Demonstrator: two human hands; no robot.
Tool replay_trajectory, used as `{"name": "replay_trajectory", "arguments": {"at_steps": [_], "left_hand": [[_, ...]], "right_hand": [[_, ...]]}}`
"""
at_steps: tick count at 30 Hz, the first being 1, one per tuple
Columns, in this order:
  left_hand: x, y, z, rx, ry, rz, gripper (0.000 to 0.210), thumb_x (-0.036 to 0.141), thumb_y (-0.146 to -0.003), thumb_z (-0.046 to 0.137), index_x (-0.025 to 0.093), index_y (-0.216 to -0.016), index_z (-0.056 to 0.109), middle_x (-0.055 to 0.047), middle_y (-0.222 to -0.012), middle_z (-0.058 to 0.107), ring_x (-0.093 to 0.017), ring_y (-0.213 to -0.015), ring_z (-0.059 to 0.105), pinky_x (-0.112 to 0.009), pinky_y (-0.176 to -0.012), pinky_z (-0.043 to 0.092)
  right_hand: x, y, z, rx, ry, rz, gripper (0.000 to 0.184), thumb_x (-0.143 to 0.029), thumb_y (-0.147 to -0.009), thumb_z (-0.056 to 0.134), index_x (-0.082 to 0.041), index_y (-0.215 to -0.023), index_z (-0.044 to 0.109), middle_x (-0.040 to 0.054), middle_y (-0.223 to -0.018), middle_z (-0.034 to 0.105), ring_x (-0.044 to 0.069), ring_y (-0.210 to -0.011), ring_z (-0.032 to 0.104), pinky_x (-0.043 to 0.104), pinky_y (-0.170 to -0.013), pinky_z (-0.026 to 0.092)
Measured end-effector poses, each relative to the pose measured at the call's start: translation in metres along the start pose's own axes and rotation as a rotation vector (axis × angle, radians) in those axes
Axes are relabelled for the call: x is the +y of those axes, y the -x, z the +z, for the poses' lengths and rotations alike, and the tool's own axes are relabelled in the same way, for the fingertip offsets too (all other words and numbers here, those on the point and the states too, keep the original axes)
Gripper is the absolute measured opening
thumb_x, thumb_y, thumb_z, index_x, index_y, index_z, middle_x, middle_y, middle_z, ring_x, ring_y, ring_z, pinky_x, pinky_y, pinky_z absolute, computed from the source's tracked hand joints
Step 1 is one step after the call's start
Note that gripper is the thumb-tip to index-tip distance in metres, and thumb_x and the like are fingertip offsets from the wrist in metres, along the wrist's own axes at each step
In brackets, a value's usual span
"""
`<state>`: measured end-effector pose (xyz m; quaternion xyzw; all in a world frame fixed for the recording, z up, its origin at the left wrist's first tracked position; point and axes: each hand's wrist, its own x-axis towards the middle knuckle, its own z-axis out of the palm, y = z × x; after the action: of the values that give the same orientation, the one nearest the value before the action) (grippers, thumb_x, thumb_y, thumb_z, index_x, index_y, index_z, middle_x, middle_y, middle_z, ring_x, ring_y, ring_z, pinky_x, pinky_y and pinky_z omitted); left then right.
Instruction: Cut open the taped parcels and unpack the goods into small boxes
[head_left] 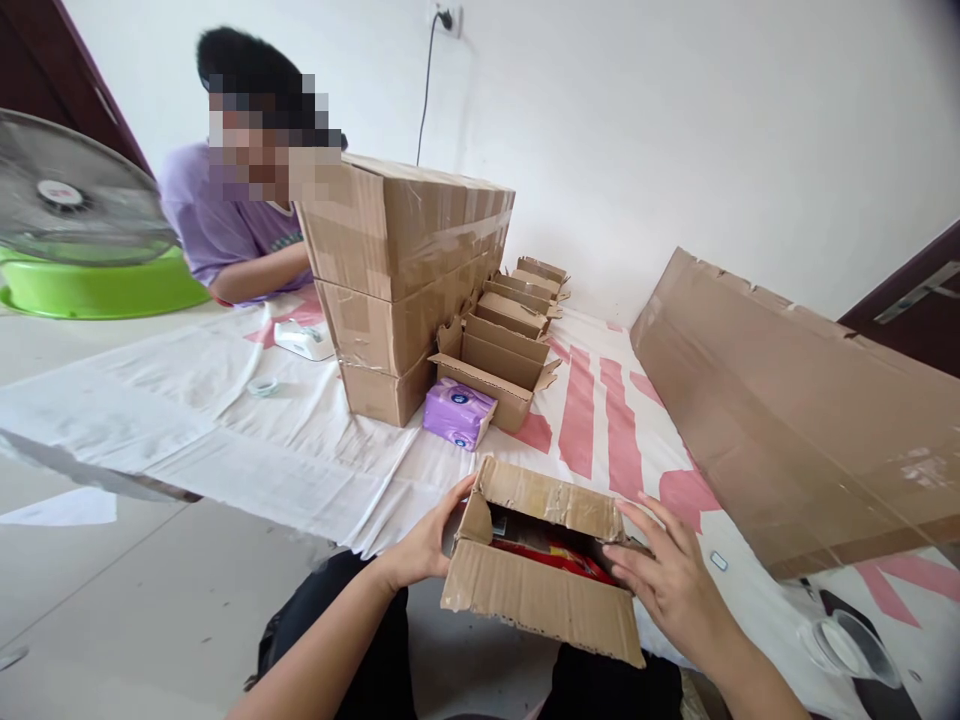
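A small cardboard box (544,592) is tilted toward me at the table's near edge, above my lap. Its long flaps stand apart, and through the gap shows a red packet (555,558) with a bit of yellow; the rest of the contents is hidden. My left hand (421,545) grips the box's left end, some fingers out of sight behind it. At the right end, my right hand (667,575) has its fingers closed over the edge and short flap. Just beyond the box lies a purple tissue pack (459,412).
Taped cartons (367,290) are stacked left of centre, beside a row of open boxes (491,375). A large cardboard panel (795,410) leans at right, near a clear cup (851,645). A tape dispenser (302,340) lies left. Another person (225,225) sits behind the stack.
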<state>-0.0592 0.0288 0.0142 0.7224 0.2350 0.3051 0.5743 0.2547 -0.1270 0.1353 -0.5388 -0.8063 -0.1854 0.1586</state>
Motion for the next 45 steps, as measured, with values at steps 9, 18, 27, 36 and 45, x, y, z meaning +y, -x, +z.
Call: {"name": "replay_trajectory", "arguments": {"at_steps": [9,18,27,36,45], "left_hand": [[-0.001,-0.001,0.000,0.001,-0.006,0.044,0.121,0.059,-0.062,0.081,0.023,-0.155,0.013,-0.016,-0.156,0.030,-0.043,-0.144,0.025,-0.055,-0.119,0.023],[-0.003,-0.002,-0.001,-0.022,-0.007,0.057,0.117,0.054,-0.064,0.082,0.022,-0.154,0.014,-0.018,-0.158,0.027,-0.041,-0.145,0.025,-0.055,-0.119,0.021],[0.002,-0.001,-0.001,-0.030,-0.052,0.048,0.118,0.052,-0.064,0.082,0.026,-0.155,0.010,-0.013,-0.159,0.026,-0.040,-0.146,0.022,-0.052,-0.121,0.019],[0.077,-0.004,-0.050,0.156,-0.234,0.212,0.050,0.050,-0.092,0.050,0.024,-0.135,0.047,-0.012,-0.138,0.052,-0.030,-0.132,0.045,-0.048,-0.110,0.036],[0.141,-0.044,0.005,-0.370,-0.966,0.358,0.032,0.034,-0.095,0.048,0.024,-0.081,0.074,-0.004,-0.076,0.072,-0.026,-0.098,0.064,-0.055,-0.117,0.009]], "right_hand": [[0.009,0.003,0.010,-0.028,0.077,0.077,0.040,-0.037,-0.095,0.054,-0.025,-0.133,0.058,0.0104,-0.147,0.049,0.035,-0.134,0.042,0.054,-0.102,0.045],[0.016,-0.022,0.016,-0.239,-0.090,0.352,0.080,-0.038,-0.081,0.066,-0.023,-0.151,0.030,0.0133,-0.157,0.032,0.034,-0.139,0.039,0.054,-0.105,0.045],[0.015,-0.043,0.027,-0.257,-0.176,0.307,0.050,-0.026,-0.085,0.054,-0.017,-0.134,0.055,0.0149,-0.124,0.068,0.031,-0.113,0.064,0.051,-0.095,0.052],[0.018,-0.019,0.050,0.083,-0.525,0.598,0.047,-0.040,-0.097,0.040,-0.022,-0.141,0.037,0.0142,-0.122,0.069,0.025,-0.110,0.067,0.045,-0.091,0.054],[0.017,-0.007,0.073,0.183,-0.599,0.743,0.034,-0.047,-0.094,0.044,-0.022,-0.116,0.049,0.0119,-0.112,0.072,0.026,-0.103,0.068,0.044,-0.089,0.054]]}}
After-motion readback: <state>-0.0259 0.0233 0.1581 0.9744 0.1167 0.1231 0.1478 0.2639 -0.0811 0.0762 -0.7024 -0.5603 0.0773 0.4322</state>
